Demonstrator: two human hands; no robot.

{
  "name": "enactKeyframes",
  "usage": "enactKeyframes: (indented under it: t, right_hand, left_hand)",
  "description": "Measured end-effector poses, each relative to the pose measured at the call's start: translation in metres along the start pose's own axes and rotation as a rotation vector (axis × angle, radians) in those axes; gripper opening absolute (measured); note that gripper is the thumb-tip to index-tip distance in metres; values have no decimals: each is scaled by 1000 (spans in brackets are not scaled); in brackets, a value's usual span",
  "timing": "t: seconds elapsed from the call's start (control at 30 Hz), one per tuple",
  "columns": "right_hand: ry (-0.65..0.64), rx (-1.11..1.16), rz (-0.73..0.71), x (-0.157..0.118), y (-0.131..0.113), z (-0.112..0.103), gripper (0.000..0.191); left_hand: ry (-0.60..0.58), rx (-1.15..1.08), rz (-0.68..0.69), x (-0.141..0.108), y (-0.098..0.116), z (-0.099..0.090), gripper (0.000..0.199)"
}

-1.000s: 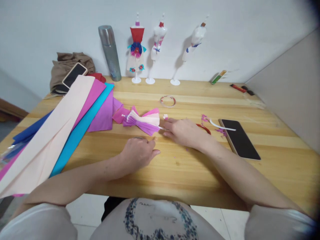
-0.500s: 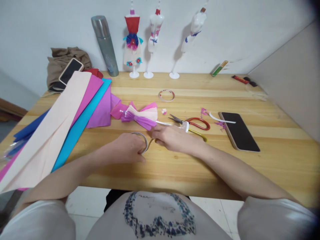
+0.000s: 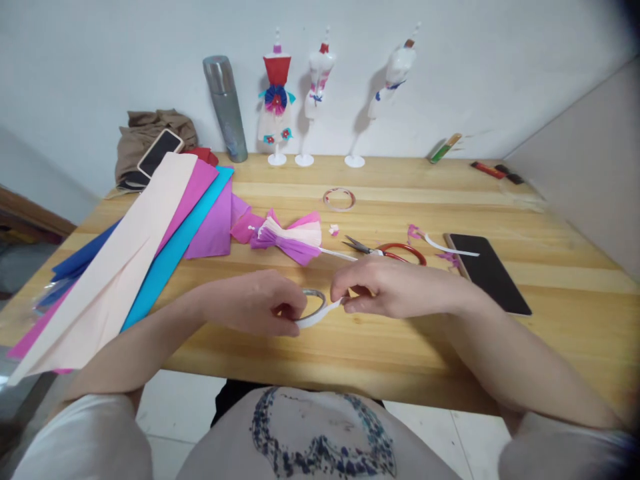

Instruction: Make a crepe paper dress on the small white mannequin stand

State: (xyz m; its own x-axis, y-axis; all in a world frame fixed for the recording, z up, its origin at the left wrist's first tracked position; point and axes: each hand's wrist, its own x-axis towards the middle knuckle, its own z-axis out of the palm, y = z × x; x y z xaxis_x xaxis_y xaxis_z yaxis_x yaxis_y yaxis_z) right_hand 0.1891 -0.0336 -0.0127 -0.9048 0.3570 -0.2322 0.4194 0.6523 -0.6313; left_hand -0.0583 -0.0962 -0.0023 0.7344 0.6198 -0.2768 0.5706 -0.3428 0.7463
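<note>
My left hand (image 3: 267, 303) grips a roll of white tape (image 3: 316, 301) above the front part of the wooden table. Between my hands runs a short strip of tape pulled off the roll, its free end pinched in the fingertips of my right hand (image 3: 373, 287). Behind them a mannequin in a purple, pink and cream crepe-paper dress (image 3: 293, 239) lies on its side, its white stem pointing right. Red-handled scissors (image 3: 405, 252) lie just beyond my right hand, which partly covers them.
Long crepe-paper sheets (image 3: 165, 230) cover the left side. A phone (image 3: 490, 273) lies at the right. Three mannequins on stands, the nearest to the bottle dressed (image 3: 277, 100), and a metal bottle (image 3: 227, 110) stand by the wall. A tape ring (image 3: 339, 199) lies mid-table.
My right hand has moved right and pinches the tape end. The roll has turned in my left hand, and the white strip now shows between my hands. The camera view has shifted slightly.
</note>
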Motion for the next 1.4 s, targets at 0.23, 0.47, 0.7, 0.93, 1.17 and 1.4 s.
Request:
enactKeyframes:
  t: [0.23,0.47,0.7,0.93,1.17,1.4]
  right_hand:
    - [154,323,-1,-14,-1,-18,26]
    - [342,434,1,-22,3,-23,28]
    - [456,624,49,-19,5,-22,23]
    - [443,667,55,-16,5,-20,17]
    - [542,671,54,-7,-1,-15,6]
    - [529,651,113,-1,-2,-12,4]
  left_hand:
    - [41,-76,70,-1,-14,-19,15]
    - [98,-88,42,4,-10,-24,21]
    - [173,-46,8,4,-7,-20,19]
    - [279,13,40,2,-7,-6,20]
    - [346,54,239,2,-10,3,24]
    - [342,87,414,2,-13,13,23]
